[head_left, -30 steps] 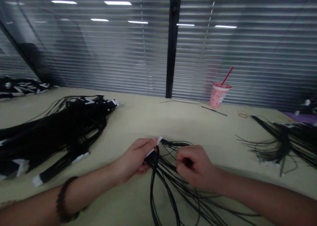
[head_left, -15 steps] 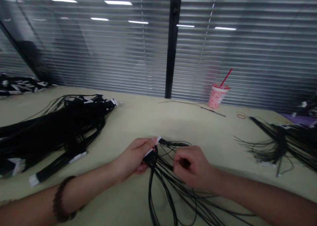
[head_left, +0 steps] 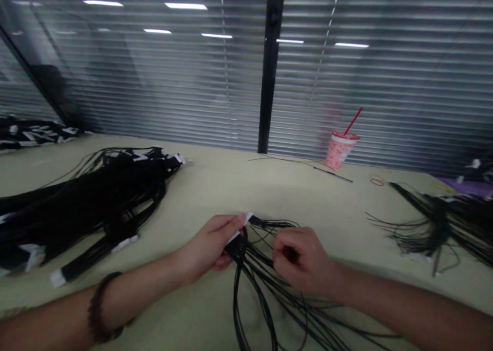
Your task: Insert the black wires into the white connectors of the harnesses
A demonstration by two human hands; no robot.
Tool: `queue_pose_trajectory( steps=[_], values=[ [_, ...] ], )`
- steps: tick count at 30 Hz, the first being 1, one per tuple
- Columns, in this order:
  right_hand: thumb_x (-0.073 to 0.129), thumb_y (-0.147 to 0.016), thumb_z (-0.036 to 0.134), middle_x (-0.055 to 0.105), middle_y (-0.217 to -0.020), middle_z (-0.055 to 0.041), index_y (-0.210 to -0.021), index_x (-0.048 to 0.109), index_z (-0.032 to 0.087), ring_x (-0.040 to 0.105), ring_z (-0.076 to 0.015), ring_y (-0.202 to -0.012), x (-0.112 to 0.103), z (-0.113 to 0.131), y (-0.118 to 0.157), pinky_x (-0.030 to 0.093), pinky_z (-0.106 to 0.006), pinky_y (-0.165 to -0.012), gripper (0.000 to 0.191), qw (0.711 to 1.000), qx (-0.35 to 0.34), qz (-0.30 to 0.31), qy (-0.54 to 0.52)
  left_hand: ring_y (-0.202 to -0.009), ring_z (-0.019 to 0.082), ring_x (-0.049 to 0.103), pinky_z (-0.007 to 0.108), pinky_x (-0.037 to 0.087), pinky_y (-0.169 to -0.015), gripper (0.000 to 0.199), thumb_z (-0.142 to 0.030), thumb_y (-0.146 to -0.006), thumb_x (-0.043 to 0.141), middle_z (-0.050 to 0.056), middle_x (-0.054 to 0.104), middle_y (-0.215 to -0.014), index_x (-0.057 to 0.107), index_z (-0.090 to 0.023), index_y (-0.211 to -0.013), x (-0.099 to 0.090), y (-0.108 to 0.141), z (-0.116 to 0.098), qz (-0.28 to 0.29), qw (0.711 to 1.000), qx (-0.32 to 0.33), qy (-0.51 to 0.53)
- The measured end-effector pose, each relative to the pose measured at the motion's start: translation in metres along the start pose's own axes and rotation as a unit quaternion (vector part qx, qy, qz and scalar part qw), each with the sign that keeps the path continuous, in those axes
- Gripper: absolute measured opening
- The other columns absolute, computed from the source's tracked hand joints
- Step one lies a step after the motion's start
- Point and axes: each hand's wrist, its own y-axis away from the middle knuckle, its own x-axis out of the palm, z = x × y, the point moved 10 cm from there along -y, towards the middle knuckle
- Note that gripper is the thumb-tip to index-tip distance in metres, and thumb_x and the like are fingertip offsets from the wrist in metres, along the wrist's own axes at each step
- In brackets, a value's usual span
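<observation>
At the far left, a black-and-white bundle of wire lies at the table's back edge [head_left: 34,135]. Nearer, on the pale matte tabletop [head_left: 215,187], sprawls a large heap of black wire harnesses [head_left: 88,202], their thin glossy strands gathered into thicker runs, with white-tipped ends showing.

The left forearm reaches in from the lower left, a dark beaded bracelet [head_left: 100,305] around the wrist. The left hand [head_left: 210,248] is turned on its side, its fingers [head_left: 223,225] closed and gripping a flat black connector block [head_left: 235,246] edged by a white strip [head_left: 239,228].

From that block, thin black wires [head_left: 262,299] fall toward the person in long, loose loops across the table. The right hand [head_left: 302,261] is just beside the left, its fingers [head_left: 285,253] curled shut around a dark spot among the wires; they hide exactly what they pinch.

Beyond, a pink patterned paper cup [head_left: 339,150] with a red straw [head_left: 353,121] stands upright near a thin black rod [head_left: 332,174]. An orange rubber band [head_left: 376,182] lies to its right. At the far right is another black wire bundle [head_left: 437,228], fanned out and splayed, beside a purple sheet [head_left: 468,187].
</observation>
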Motion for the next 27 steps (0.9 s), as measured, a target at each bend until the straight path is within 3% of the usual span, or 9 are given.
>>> queue_pose_trajectory(
  steps=[27],
  values=[
    [0.045, -0.060, 0.007, 0.034, -0.046, 0.0063, -0.052, 0.038, 0.015, 0.031, -0.0034, -0.044, -0.0019, 0.0010, 0.0040, 0.023, -0.017, -0.044, 0.013, 1.000, -0.002, -0.011, 0.021, -0.030, 0.003, 0.024, 0.013, 0.016, -0.026, 0.035, -0.048, -0.080, 0.044, -0.009, 0.031, -0.043, 0.044, -0.017, -0.064, 0.0005, -0.0016, 0.0023, 0.006, 1.000, 0.003, 0.009]
  ],
)
